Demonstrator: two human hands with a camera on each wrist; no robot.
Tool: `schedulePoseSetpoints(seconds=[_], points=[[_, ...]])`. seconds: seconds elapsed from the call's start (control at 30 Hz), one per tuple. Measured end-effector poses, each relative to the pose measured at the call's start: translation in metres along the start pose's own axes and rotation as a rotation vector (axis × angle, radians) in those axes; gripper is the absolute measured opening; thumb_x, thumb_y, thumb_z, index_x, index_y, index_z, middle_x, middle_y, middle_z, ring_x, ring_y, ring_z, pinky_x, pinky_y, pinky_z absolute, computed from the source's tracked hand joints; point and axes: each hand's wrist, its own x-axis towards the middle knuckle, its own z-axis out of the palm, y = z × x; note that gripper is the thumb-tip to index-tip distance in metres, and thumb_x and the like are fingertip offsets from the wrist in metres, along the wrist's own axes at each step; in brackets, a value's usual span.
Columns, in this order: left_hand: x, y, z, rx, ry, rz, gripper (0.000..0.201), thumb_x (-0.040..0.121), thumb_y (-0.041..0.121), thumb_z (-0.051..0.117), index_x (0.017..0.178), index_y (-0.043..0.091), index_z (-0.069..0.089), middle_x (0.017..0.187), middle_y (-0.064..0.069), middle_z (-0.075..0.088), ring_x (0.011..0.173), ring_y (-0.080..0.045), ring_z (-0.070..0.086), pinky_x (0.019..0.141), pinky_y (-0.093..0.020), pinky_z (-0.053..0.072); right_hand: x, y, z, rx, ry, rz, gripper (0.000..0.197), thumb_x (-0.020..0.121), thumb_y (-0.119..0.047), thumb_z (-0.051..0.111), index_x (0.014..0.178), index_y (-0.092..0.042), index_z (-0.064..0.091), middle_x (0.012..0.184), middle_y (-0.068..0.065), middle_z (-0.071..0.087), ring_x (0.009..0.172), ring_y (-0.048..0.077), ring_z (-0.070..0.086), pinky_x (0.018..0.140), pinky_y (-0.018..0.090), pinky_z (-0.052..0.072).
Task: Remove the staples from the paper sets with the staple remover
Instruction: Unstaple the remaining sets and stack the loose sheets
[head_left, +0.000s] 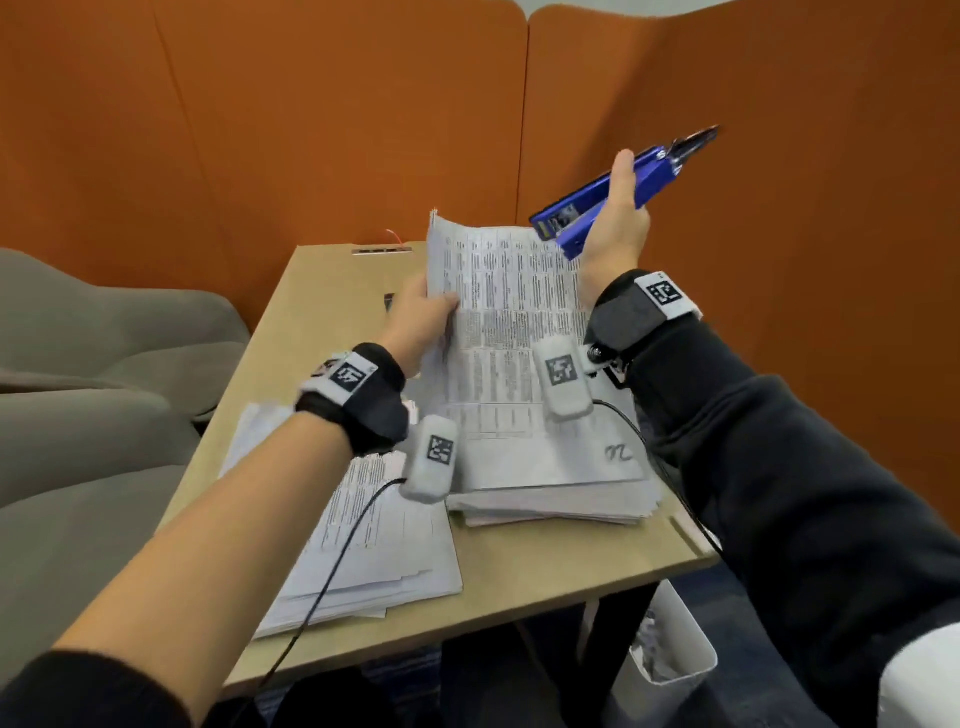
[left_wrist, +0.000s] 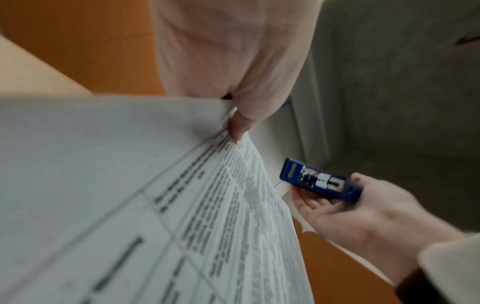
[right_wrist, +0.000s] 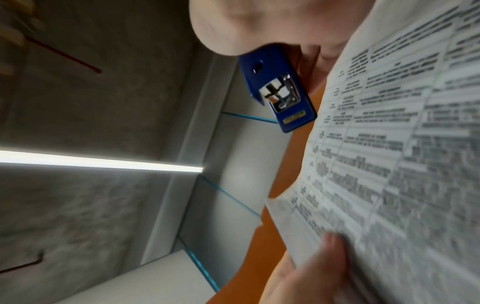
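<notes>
Left hand pinches raised paper set, exposing its corner; right hand, at two o'clock, grips blue staple remover clear.

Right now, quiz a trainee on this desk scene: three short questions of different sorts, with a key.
1. True or false: the blue staple remover lies on the table.
2. Which hand holds up the printed paper set? A) left hand B) right hand C) neither
3. Fill in: beneath the raised set lies a ____ of papers.

Key: 1 false, the right hand grips it in the air; 2 A; 3 stack.
</notes>
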Motion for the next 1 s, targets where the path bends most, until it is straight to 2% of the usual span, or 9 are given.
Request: schedulePoseSetpoints(seconds=[0.1,0.27,0.37,0.47,0.57,0.67,0.77,0.9,1.0], points=[[0.008,-0.026,0.032,0.037,0.041,-0.071,0.029,0.094,0.011,0.049,0.121,0.010,0.058,0.113,-0.005,0.066,0.102,-0.022,0.064,0.092,-0.036,0.051,0.001,0.034,-0.020,-0.091,-0.040,0.179,0.034,0.092,-0.053,0.055,0.081,-0.021,0.050,0.069,-0.002,0.042,0.063,0.016,0.047,0.064,0.031,0.046],[0.010,-0.074,0.025,0.147,0.104,-0.290,0.040,0.088,0.004,0.050,0.127,0.003,0.053,0.090,-0.013,0.061,0.078,-0.027,0.061,0.065,-0.034,0.053,-0.013,0.096,-0.062,-0.044,-0.086,0.467,0.025,0.096,-0.045,0.055,0.091,-0.020,0.054,0.081,0.004,0.058,0.074,0.022,0.061,0.070,0.034,0.054],[0.010,-0.106,-0.025,0.316,0.105,-0.449,0.029,0.084,0.014,0.061,0.106,-0.004,0.063,0.107,-0.024,0.062,0.100,-0.034,0.062,0.083,-0.041,0.049,-0.023,0.126,-0.080,0.010,-0.076,0.564,0.024,0.098,-0.043,0.052,0.091,-0.020,0.055,0.083,0.004,0.064,0.075,0.019,0.062,0.072,0.035,0.052],[-0.001,-0.132,-0.087,0.454,0.325,-0.663,0.078,0.067,0.033,0.064,0.134,-0.001,0.046,0.138,-0.023,0.048,0.123,-0.040,0.050,0.102,-0.046,0.045,-0.026,0.153,-0.089,0.085,-0.018,0.643,0.033,0.096,-0.048,0.051,0.109,-0.018,0.056,0.100,0.008,0.066,0.090,0.024,0.063,0.079,0.039,0.053],[-0.029,-0.146,-0.133,0.649,0.451,-0.776,0.086,0.081,0.033,0.063,0.149,0.003,0.017,0.152,-0.022,0.023,0.136,-0.040,0.032,0.112,-0.046,0.032,-0.028,0.183,-0.100,0.101,0.036,0.645,0.053,0.096,-0.051,0.049,0.135,-0.015,0.052,0.128,0.012,0.062,0.115,0.031,0.060,0.087,0.042,0.053],[-0.050,-0.158,-0.156,0.763,0.373,-0.753,0.071,0.079,0.031,0.069,0.137,0.001,0.039,0.139,-0.023,0.044,0.126,-0.040,0.044,0.102,-0.043,0.041,-0.038,0.184,-0.104,0.179,0.052,0.686,0.048,0.097,-0.049,0.049,0.132,-0.017,0.054,0.125,0.010,0.063,0.115,0.029,0.059,0.094,0.045,0.051],[-0.058,-0.163,-0.162,0.806,0.383,-0.590,0.022,0.078,0.020,0.069,0.090,0.006,0.056,0.104,-0.023,0.057,0.095,-0.037,0.055,0.084,-0.040,0.044,-0.034,0.191,-0.110,0.225,0.053,0.700,0.051,0.095,-0.049,0.052,0.136,-0.019,0.049,0.130,0.012,0.059,0.121,0.030,0.056,0.107,0.049,0.042],[-0.063,-0.151,-0.160,0.683,0.413,-0.480,0.061,0.083,0.020,0.073,0.132,0.003,0.042,0.131,-0.021,0.051,0.119,-0.036,0.050,0.094,-0.040,0.041,-0.029,0.197,-0.115,0.256,0.024,0.720,0.057,0.092,-0.052,0.055,0.138,-0.019,0.047,0.133,0.013,0.058,0.122,0.031,0.056,0.107,0.051,0.041],[-0.060,-0.139,-0.162,0.630,0.294,-0.395,0.063,0.090,0.023,0.066,0.141,-0.001,0.040,0.145,-0.019,0.043,0.126,-0.029,0.045,0.102,-0.036,0.035,-0.028,0.196,-0.116,0.256,-0.005,0.723,0.047,0.094,-0.051,0.054,0.127,-0.018,0.054,0.124,0.013,0.063,0.117,0.031,0.058,0.106,0.049,0.043]])
